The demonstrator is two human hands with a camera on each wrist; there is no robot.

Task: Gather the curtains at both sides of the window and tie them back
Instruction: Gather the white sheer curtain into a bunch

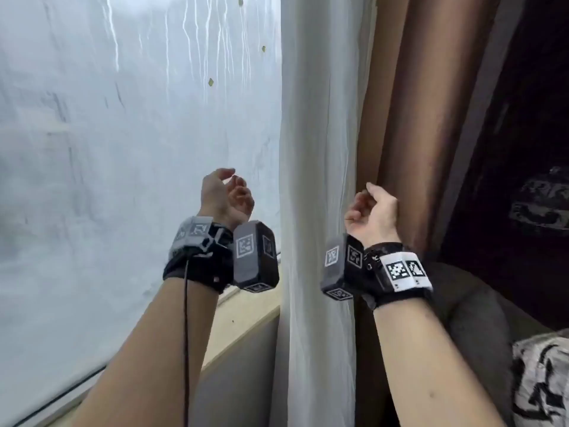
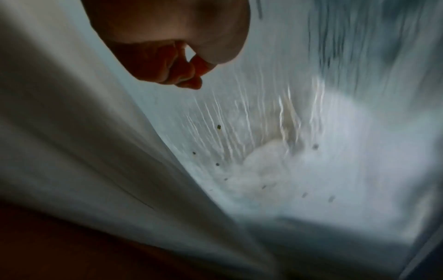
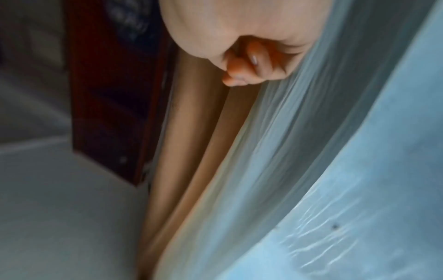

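Note:
A white sheer curtain (image 1: pixel 317 149) hangs gathered in a narrow bunch right of the frosted window (image 1: pixel 123 134). Just beyond it hangs a brown curtain (image 1: pixel 409 118) in folds. My left hand (image 1: pixel 229 195) is raised in front of the glass, left of the sheer curtain, its fingers curled and holding nothing. My right hand (image 1: pixel 368 211) is up between the two curtains, beside the brown curtain's edge, fingers curled into the palm with no fabric in them. The right wrist view shows the right hand (image 3: pixel 244 62) above the brown curtain (image 3: pixel 187 123) and the sheer curtain (image 3: pixel 299 132). In the left wrist view the left hand (image 2: pixel 167 56) hovers clear of the sheer curtain (image 2: pixel 72 132).
A pale wooden sill (image 1: pixel 246 318) runs under the window. A grey upholstered seat (image 1: pixel 477 318) with a black-and-white patterned cushion (image 1: pixel 542 380) stands at the lower right. Dark furniture (image 1: pixel 523 149) fills the far right behind the brown curtain.

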